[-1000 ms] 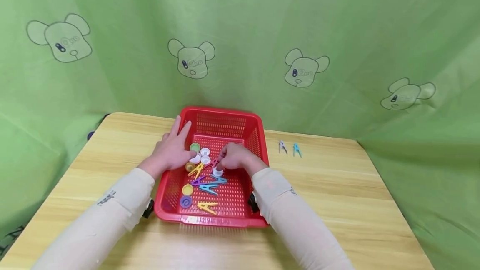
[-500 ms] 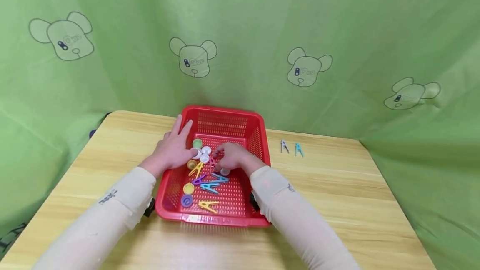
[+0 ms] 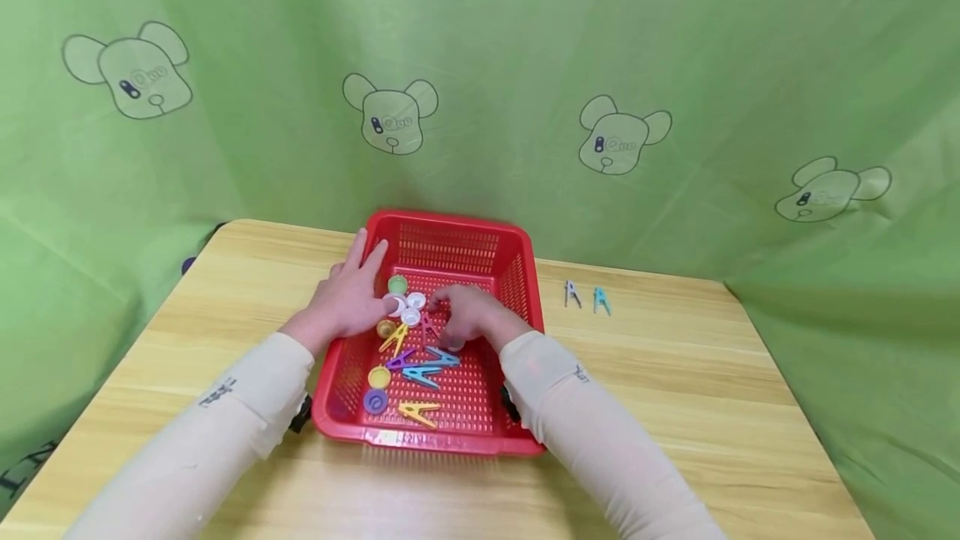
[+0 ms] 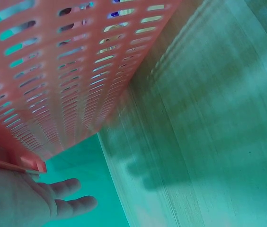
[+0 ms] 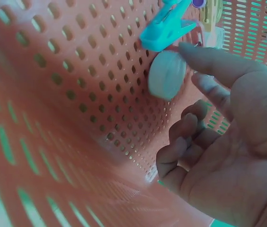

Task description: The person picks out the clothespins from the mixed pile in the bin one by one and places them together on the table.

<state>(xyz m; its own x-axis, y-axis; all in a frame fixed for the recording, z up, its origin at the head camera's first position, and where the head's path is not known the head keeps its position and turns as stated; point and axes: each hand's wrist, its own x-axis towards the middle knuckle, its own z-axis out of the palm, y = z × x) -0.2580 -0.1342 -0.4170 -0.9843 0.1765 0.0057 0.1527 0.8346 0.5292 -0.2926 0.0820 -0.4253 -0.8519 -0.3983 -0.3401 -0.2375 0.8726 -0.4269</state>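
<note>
Right hand (image 3: 467,315) shifted slightly toward white cap (image 5: 166,74) in basket (image 3: 517,273); fingers loosely curled, holding nothing. Left hand (image 3: 347,298) unchanged, flat on rim. Pick not yet made.

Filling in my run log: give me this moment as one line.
left hand: rests on red basket rim | right hand: inside basket, empty, by white cap | clips, caps in basket

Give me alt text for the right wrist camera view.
A right hand with loosely curled fingers reaches inside a red perforated plastic basket, fingertips near a white round bottle cap. A turquoise plastic clothespin lies just beyond the cap.
</note>
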